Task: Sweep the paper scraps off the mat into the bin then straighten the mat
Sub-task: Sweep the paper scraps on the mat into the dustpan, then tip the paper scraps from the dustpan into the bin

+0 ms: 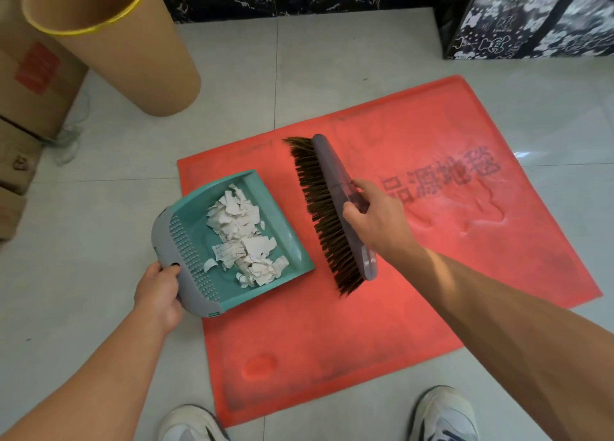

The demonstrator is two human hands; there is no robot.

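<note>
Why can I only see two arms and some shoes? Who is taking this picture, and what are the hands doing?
The camera sits on a person's head and looks down, so you see only their arms and their shoes. There is just this one picture.

On the tiled floor lies a red mat, set crooked to the tiles. The left hand holds a teal dustpan by its grey end, and white paper scraps are piled inside it. The right hand grips a brush with brown bristles, held just beside the pan over the mat.

No scraps show on the mat. A tall brown bin stands at the upper left, likely where the paper goes next.
</note>
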